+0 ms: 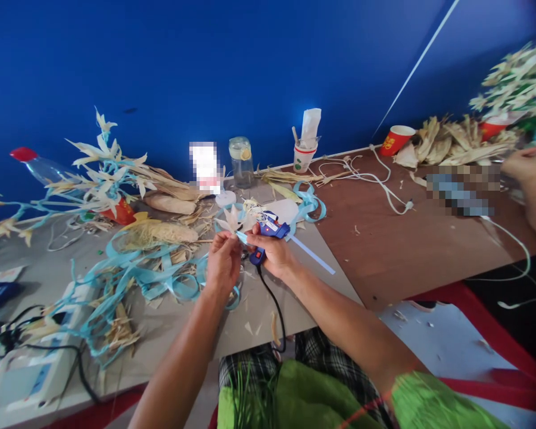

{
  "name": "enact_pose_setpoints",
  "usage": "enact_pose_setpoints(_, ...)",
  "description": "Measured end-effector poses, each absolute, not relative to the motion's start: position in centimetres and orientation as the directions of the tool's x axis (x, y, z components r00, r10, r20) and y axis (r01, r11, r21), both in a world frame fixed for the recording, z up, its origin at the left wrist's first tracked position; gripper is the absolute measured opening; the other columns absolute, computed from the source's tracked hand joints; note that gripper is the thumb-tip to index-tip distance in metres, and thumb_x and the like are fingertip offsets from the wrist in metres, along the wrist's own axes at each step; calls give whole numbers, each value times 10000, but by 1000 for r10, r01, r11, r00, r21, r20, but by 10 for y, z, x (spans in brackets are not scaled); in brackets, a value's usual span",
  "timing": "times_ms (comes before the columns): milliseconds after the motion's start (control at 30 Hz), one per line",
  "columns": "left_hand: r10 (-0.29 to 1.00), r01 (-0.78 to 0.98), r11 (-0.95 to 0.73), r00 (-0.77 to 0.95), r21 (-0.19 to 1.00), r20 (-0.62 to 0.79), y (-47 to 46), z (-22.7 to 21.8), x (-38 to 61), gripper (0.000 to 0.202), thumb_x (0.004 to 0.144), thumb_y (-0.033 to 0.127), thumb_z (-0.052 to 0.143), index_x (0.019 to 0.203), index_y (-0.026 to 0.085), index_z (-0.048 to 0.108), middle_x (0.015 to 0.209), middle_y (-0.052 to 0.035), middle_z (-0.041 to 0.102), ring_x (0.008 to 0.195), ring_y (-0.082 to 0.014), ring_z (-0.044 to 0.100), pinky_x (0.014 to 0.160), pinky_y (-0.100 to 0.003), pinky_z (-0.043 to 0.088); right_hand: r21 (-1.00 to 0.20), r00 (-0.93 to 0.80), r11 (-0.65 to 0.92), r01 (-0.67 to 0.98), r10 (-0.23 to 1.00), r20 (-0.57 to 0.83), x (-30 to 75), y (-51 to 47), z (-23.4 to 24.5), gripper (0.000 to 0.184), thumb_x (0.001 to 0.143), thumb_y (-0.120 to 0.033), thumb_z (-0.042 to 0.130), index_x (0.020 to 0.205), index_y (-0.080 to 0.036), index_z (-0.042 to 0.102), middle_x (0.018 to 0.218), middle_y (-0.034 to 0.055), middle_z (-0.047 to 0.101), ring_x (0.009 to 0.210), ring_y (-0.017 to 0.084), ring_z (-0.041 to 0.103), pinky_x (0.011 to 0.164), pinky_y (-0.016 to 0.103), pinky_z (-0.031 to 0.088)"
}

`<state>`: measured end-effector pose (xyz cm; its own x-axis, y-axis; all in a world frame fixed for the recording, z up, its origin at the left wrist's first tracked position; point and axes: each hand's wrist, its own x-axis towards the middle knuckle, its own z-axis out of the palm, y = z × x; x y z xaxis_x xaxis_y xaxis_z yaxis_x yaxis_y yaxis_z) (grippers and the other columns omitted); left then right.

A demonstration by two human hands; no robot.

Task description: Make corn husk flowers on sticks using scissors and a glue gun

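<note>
My left hand (224, 262) is closed in a pinch at the base of a pale corn-husk flower (230, 220), whose petals spread above the fingers. My right hand (274, 253) is wrapped around a blue glue gun (273, 225). The gun's black cord hangs down towards my lap. Between the two hands a short bit of light blue ribbon (242, 237) shows by the flower's base, with my right fingertips beside it. Behind the gun a pale, straight stick (312, 254) slants to the right; whether it joins the gun I cannot tell.
Left are tangled blue ribbon (136, 274), a husk-flower branch (102, 161), a red-capped bottle (40, 167) and a white power strip (53, 357). A glass jar (242, 164) and paper cup (304, 156) stand behind. Right are white cables (361, 177), husks (446, 143) and another person's hand (524, 167).
</note>
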<state>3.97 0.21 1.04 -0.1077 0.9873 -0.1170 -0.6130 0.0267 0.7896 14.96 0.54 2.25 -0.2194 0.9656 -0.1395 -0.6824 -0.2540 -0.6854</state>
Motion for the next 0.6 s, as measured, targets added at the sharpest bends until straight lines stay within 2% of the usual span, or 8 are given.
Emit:
enact_pose_setpoints(67,988,-639,57,-73,767,-135,2,12,39,168,649,136,677,687,165,516,523,62,450,504,-49,428,581,-188,386,-676,-228,-267,-687,962,-148,151,6,23,330,485,-207,790,639,-198,498,615,-65,540,562,76,453,560,236,351)
enact_pose_setpoints(233,976,-697,172,27,696,-214,1,17,37,164,735,252,625,688,159,498,559,40,448,504,-66,418,566,-217,403,-631,-212,-291,-719,957,-199,155,8,25,345,460,-184,791,658,-195,508,647,-59,560,580,82,468,546,233,347)
enact_pose_setpoints(367,977,-680,183,47,710,-207,1,14,36,170,725,196,657,706,163,491,567,53,431,497,-54,403,589,-213,414,-632,-207,-296,-716,955,-213,155,9,26,338,453,-179,787,651,-195,514,625,-68,548,559,78,449,544,236,333)
enact_pose_setpoints(600,975,-687,207,90,696,-201,0,16,31,138,735,253,673,780,142,604,560,55,413,491,-45,385,617,-227,435,-618,-209,-318,-719,947,-244,155,10,24,341,448,-171,791,671,-193,534,662,-53,583,609,95,488,555,241,329)
